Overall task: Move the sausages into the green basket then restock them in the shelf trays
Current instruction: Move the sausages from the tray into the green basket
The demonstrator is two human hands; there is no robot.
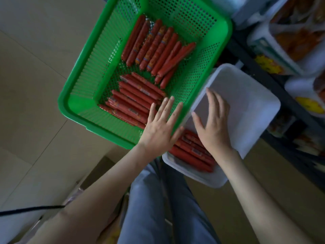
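Note:
The green basket (84, 95) sits on the floor and holds two groups of red sausages (154, 48). My left hand (161, 127) hovers flat over the basket's near right corner with fingers straight and holds nothing. An empty white tray (246, 110) lies tilted beside the basket, and my right hand (213, 122) rests on its inside with fingers spread. Below it, a second white tray (190, 175) holds several more sausages (191, 154), partly hidden by my hands.
A dark shelf (274, 95) runs along the right, with white trays of orange packaged goods (297, 37) and yellow price tags (309, 104). Pale floor tiles lie left of the basket. My legs in blue trousers (158, 208) are below.

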